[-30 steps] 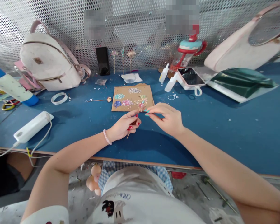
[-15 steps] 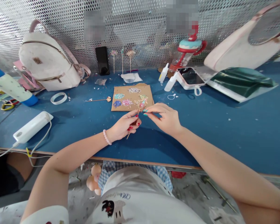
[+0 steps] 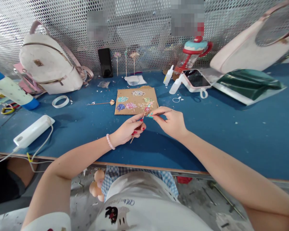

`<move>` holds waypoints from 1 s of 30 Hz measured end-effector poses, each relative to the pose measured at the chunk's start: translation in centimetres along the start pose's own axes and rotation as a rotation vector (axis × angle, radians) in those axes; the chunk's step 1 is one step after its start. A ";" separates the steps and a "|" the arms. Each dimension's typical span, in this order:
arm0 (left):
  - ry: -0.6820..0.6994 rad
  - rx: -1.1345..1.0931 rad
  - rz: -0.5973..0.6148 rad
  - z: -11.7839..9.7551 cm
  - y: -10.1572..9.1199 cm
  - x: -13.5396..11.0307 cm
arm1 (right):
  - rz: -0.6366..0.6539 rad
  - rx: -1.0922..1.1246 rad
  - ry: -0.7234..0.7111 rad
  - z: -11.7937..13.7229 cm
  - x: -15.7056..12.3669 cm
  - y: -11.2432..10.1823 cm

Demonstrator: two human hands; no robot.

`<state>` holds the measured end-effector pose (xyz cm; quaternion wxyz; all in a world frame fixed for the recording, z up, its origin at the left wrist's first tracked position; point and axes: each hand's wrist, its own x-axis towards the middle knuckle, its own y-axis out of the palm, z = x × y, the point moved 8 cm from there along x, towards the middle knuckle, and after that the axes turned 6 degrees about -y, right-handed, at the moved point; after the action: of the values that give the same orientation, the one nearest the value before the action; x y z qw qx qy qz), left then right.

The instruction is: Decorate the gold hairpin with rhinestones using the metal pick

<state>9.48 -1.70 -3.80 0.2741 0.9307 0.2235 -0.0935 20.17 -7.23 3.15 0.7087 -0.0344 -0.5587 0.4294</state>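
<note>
My left hand [image 3: 126, 130], with red nails, is closed around the thin stem of a hairpin [image 3: 132, 140]. The pin leans up and away, its decorated head above the near edge of a cardboard piece [image 3: 135, 112]. From the right, my right hand [image 3: 173, 123] pinches a thin, stick-like tool [image 3: 162, 112], its tip at the hairpin's head. Fingers cover part of the tool, and its exact kind is unclear. Small heaps of beads or sequins lie on the cardboard, among them a blue heap [image 3: 120, 107] and a pink heap [image 3: 131, 106]. Another hairpin [image 3: 102, 103] lies left of the cardboard.
Behind the cardboard, several finished hairpins [image 3: 134, 61] stand upright near a black phone [image 3: 105, 62]. Two glue bottles [image 3: 175, 85] and a pink-cased phone [image 3: 196, 80] are at back right. A tape roll [image 3: 60, 101] and white power strip [image 3: 34, 131] lie left.
The tool in my right hand has tilted, its rear end rising slightly, and the right fingers have shifted a little. My left hand stays nearly still on the hairpin.
</note>
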 end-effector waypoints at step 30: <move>-0.025 -0.009 -0.044 -0.1 -0.5 0.0 | 0.036 0.261 0.242 -2.9 -0.2 1.0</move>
<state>9.24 -1.25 -3.90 0.2788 0.9231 0.2409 -0.1101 21.95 -5.46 1.42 0.7616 -0.0033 -0.4081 0.5035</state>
